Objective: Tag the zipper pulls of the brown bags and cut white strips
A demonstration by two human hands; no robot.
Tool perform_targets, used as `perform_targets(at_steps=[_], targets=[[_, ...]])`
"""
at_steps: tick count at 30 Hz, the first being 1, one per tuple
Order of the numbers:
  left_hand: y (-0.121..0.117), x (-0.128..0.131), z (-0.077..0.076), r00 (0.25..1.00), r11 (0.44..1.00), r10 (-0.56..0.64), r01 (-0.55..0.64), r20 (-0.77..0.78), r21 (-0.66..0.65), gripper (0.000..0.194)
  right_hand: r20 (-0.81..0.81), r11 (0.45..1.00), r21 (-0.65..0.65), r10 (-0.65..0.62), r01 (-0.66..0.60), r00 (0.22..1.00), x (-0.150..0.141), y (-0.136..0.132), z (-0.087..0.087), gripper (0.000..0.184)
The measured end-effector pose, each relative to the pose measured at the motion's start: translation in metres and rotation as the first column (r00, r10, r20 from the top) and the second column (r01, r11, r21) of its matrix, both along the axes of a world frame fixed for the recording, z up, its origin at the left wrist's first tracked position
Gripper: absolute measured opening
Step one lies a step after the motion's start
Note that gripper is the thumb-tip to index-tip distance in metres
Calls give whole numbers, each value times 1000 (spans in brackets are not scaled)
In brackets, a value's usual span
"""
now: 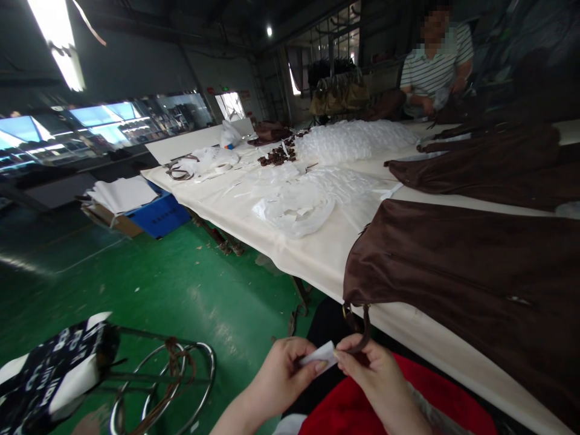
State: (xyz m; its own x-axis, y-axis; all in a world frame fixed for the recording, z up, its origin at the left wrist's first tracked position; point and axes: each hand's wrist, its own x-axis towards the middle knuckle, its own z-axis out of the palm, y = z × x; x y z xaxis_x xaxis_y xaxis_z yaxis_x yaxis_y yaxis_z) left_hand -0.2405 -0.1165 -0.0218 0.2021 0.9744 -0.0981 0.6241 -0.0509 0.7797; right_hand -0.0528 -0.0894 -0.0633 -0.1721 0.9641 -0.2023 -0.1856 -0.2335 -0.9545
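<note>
Head view: left hand [294, 370], grip narrow, closed on a white strip [321, 357] between thumb and fingers, below the table's edge. Right hand [369, 370], grip narrow, fingertips at the strip's other end, a brown strap [365, 329] also held at the fingers; the strap hangs from the near corner of a brown bag [453, 260]. Bag: lying flat on the table [244, 208], a zip along its upper face. Beyond it, also on the table: further brown bags [489, 160], one partly over another; a clear plastic heap [353, 142]; nearer, a crumpled plastic wrap [294, 208]; small brown pieces [277, 156], piled; a brown cord [181, 169], coiled, at the far left end. Across the table, one person in a striped shirt [437, 72], hands at clear plastic. On the green floor [203, 290], left: a blue box [158, 214] beside a carton [111, 219], white sheets [122, 194] on top; nearer, a metal-framed stool [163, 386], next to a black-and-white printed cover [54, 368]. Across the lap, red cloth [335, 408].
</note>
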Motion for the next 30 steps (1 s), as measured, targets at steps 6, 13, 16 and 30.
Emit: perform_targets(at_steps=[6,13,16,30], targets=[[9,5,-4,999,999,35,-35,-17,-28,32,-101,990,-139,11,-25,995,16,5,-2,43],[4,2,-3,998,996,68,-68,0,-64,35,-181,978,-209,-64,25,981,16,13,2,39],[3,8,2,998,997,61,-60,23,-44,41,-127,980,-200,-32,6,991,10,18,-4,41],[43,42,13,990,1000,-21,20,-136,-5,45,-148,980,-196,-63,33,987,22,28,-8,47]])
